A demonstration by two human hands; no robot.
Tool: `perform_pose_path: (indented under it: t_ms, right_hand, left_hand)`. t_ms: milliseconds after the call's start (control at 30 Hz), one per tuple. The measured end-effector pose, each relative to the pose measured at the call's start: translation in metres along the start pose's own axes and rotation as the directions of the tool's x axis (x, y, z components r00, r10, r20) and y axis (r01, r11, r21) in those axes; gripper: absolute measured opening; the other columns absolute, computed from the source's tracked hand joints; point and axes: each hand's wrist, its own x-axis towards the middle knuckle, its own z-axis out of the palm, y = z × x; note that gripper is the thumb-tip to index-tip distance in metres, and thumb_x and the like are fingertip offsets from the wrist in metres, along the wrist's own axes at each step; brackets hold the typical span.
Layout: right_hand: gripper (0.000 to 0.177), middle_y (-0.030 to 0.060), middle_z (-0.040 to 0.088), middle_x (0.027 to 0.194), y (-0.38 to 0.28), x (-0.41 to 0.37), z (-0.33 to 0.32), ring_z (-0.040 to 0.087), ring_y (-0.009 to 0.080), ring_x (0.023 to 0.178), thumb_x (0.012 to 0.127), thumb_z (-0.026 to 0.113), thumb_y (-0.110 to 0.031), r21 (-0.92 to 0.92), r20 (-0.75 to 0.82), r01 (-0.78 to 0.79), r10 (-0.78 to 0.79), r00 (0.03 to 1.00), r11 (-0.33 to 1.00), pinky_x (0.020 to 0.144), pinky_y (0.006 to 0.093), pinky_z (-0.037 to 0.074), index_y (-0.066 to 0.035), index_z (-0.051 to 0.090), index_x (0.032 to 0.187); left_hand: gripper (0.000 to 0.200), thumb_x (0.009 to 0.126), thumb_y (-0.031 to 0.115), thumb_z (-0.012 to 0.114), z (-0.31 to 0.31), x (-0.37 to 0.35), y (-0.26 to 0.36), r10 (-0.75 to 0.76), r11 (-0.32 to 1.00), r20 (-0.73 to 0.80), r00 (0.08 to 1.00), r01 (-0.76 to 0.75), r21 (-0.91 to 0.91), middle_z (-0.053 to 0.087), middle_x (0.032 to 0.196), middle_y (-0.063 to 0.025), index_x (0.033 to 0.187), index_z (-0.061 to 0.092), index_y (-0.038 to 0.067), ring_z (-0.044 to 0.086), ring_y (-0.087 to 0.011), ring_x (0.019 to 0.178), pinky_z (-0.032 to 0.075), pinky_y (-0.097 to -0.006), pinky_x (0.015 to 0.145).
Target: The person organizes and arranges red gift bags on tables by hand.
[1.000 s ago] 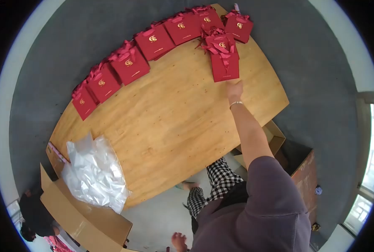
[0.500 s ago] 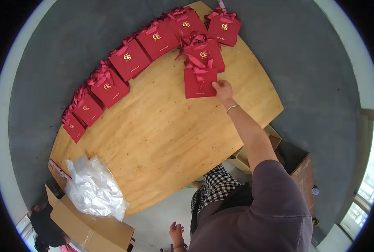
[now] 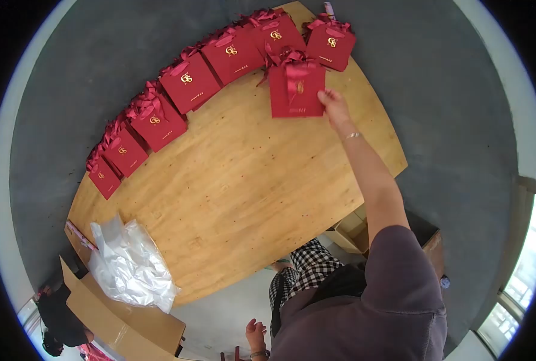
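My right hand (image 3: pixel 334 107) pinches the right edge of a red paper gift bag (image 3: pixel 282 99) with ribbon handles and a gold logo. This bag lies over a small stack of similar bags at the far right part of the wooden table (image 3: pixel 220 204), covering most of that stack. Just beyond it are another stack of red bags (image 3: pixel 333 48) and a larger bag (image 3: pixel 275 37). Low in the view, my left hand (image 3: pixel 255 334) hangs beside my body with nothing in it, its fingers loosely curled and apart.
Several stacks of red gift bags (image 3: pixel 187 84) line the table's far edge. Clear plastic bags (image 3: pixel 132 265) lie at the near left corner, by a cardboard box (image 3: pixel 111 316). An open carton (image 3: pixel 351 233) stands under the right side. Another person (image 3: pixel 63 319) is at lower left.
My right hand has moved away from me with the red gift bag, bringing it up over the stack behind. My left hand stays low, nearly unmoved.
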Motion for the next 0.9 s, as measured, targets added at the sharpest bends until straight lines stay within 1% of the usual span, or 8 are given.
perform_pose_path:
  t_ms: [67,133,367,467,533,567,667,900]
  right_hand:
    - [0.016,-0.0017,0.060,0.084,-0.005,0.040,-0.003,0.055,0.0090,0.076,0.085,0.064,-0.013,-0.066,0.011,0.012,-0.011,1.000,0.998,0.069,0.0239,0.047,-0.005,0.061,0.098]
    - [0.039,0.0110,0.065,0.102,-0.006,0.064,-0.002,0.062,0.0215,0.089,0.078,0.070,-0.022,-0.513,-0.112,0.012,-0.081,0.990,0.858,0.079,0.0300,0.048,0.001,0.059,0.108]
    - [0.058,0.0179,0.058,0.115,-0.014,0.028,0.025,0.057,0.0317,0.103,0.071,0.075,-0.030,-0.681,-0.283,-0.049,-0.201,0.938,0.730,0.087,0.0383,0.046,-0.002,0.054,0.118]
    - [0.066,0.0150,0.046,0.131,-0.050,-0.006,0.053,0.049,0.0309,0.117,0.071,0.075,-0.025,-0.869,-0.392,-0.162,-0.450,0.803,0.467,0.093,0.0430,0.041,-0.008,0.046,0.129]
    - [0.074,0.0112,0.036,0.140,-0.062,-0.007,0.058,0.038,0.0311,0.126,0.069,0.074,-0.021,-0.958,0.157,0.254,-0.492,0.856,0.136,0.097,0.0454,0.037,-0.019,0.039,0.135]
    - [0.063,0.0086,0.040,0.134,-0.053,0.003,0.059,0.039,0.0300,0.123,0.076,0.064,-0.013,-0.898,0.326,0.432,-0.527,0.785,0.088,0.097,0.0471,0.036,-0.024,0.041,0.134]
    - [0.058,0.0059,0.037,0.140,-0.044,0.026,0.073,0.036,0.0283,0.127,0.081,0.056,-0.011,-0.872,0.490,0.458,-0.271,0.829,-0.175,0.099,0.0467,0.036,-0.026,0.040,0.136]
    - [0.058,0.0023,0.030,0.146,-0.049,0.066,0.089,0.033,0.0277,0.131,0.086,0.041,-0.010,-0.879,0.431,0.445,0.112,0.895,-0.174,0.102,0.0458,0.037,-0.030,0.033,0.140]
  left_hand:
    - [0.039,0.083,0.010,0.060,0.009,-0.001,0.005,0.002,0.999,-0.001,1.000,-0.002,0.036,0.061,0.086,-0.0070,0.119,0.049,0.000,0.060,-0.0142,0.070,0.049,-0.0262,0.060]
    - [0.038,0.083,0.010,0.060,0.017,-0.001,0.008,0.032,0.999,0.034,0.999,-0.033,0.031,0.061,0.085,-0.0066,0.118,0.049,0.000,0.060,-0.0142,0.071,0.049,-0.0259,0.061]
    - [0.038,0.084,0.011,0.060,0.021,0.007,0.011,0.065,0.997,0.015,0.998,-0.064,-0.036,0.061,0.086,-0.0065,0.118,0.049,-0.002,0.059,-0.0133,0.071,0.048,-0.0251,0.060]
    - [0.038,0.083,0.011,0.059,0.016,0.008,0.007,0.073,0.996,0.003,0.997,-0.073,-0.058,0.061,0.084,-0.0062,0.118,0.049,-0.002,0.059,-0.0129,0.070,0.048,-0.0247,0.060]
    - [0.039,0.083,0.010,0.059,0.013,0.008,0.004,0.069,0.996,-0.008,0.998,-0.069,-0.049,0.061,0.084,-0.0060,0.118,0.049,-0.002,0.059,-0.0126,0.070,0.048,-0.0245,0.060]
    - [0.039,0.083,0.010,0.059,0.013,0.009,0.004,0.062,0.997,-0.017,0.998,-0.062,-0.035,0.060,0.083,-0.0057,0.118,0.049,-0.002,0.058,-0.0124,0.070,0.048,-0.0243,0.060]
    - [0.039,0.082,0.010,0.059,0.015,0.005,0.009,0.047,0.999,-0.031,0.998,-0.047,-0.009,0.060,0.083,-0.0056,0.118,0.049,-0.002,0.058,-0.0123,0.070,0.048,-0.0243,0.059]
    - [0.041,0.082,0.010,0.060,0.025,0.005,0.009,0.011,1.000,-0.048,0.999,-0.011,0.000,0.061,0.083,-0.0061,0.119,0.048,-0.002,0.058,-0.0128,0.070,0.048,-0.0251,0.059]
